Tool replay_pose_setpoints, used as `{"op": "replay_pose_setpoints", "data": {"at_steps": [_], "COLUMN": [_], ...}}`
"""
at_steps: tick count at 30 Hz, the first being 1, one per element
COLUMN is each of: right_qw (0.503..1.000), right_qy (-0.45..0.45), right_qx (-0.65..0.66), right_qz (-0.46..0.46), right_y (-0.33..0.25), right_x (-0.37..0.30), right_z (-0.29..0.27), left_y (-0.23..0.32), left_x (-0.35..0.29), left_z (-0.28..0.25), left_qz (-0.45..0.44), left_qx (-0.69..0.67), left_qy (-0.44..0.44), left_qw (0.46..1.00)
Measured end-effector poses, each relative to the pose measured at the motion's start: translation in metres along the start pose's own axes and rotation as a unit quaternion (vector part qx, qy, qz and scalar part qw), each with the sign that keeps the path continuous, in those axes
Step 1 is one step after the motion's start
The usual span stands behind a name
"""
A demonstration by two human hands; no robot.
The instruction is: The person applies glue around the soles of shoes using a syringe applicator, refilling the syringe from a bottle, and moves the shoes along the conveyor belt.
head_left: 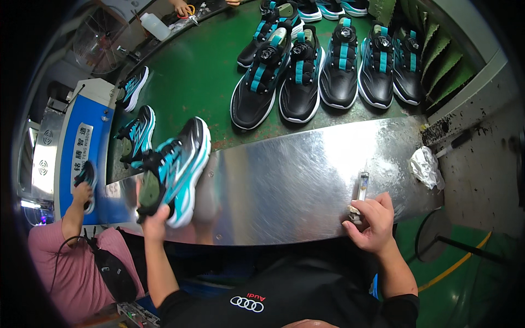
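Observation:
Gripped by the heel in my left hand (156, 223) is a black and teal sneaker (188, 158) with a white-teal sole, raised over the table's metal edge and tilted with its toe pointing away. The grip's far side is hidden behind the shoe. My right hand (375, 223), fingers closed, holds a small clear syringe (362, 188) above the metal strip, its thin tip directed away from me. Something pale and crumpled (354, 214) shows at those fingertips; I cannot make out what it is.
Several black sneakers (299, 82) stand in rows on the green tabletop (191, 71). Others lie along its left side. Crumpled white paper (426, 167) rests at the right end of the metal strip (284, 175). A co-worker's hand (82, 192) holds a shoe by the blue machine (90, 131).

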State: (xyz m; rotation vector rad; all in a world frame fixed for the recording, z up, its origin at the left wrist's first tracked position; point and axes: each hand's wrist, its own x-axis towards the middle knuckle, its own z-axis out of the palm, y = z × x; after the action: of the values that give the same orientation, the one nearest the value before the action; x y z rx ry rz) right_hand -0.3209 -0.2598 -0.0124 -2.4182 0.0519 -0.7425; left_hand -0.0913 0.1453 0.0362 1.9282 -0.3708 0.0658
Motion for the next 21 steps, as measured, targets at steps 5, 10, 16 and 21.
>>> {"op": "replay_pose_setpoints", "data": {"at_steps": [5, 10, 16, 21], "right_qw": [0.992, 0.970, 0.908, 0.913], "right_qy": [0.019, 0.006, 0.089, 0.040], "right_qx": [0.103, 0.190, 0.312, 0.284], "right_qz": [0.076, 0.154, 0.265, 0.288], "right_y": [-0.001, 0.006, 0.002, 0.005], "right_x": [-0.003, -0.025, -0.039, -0.038], "right_z": [-0.002, -0.018, -0.030, -0.041], "left_y": [-0.003, -0.019, -0.029, -0.048], "left_x": [-0.087, -0.043, 0.091, 0.119], "left_z": [0.032, 0.025, 0.051, 0.049], "left_qz": [0.082, -0.131, -0.192, -0.303], "left_qx": [0.261, -0.199, 0.010, -0.027], "left_qy": [-0.117, -0.061, -0.082, -0.182], "left_qw": [0.955, 0.969, 0.978, 0.935]}}
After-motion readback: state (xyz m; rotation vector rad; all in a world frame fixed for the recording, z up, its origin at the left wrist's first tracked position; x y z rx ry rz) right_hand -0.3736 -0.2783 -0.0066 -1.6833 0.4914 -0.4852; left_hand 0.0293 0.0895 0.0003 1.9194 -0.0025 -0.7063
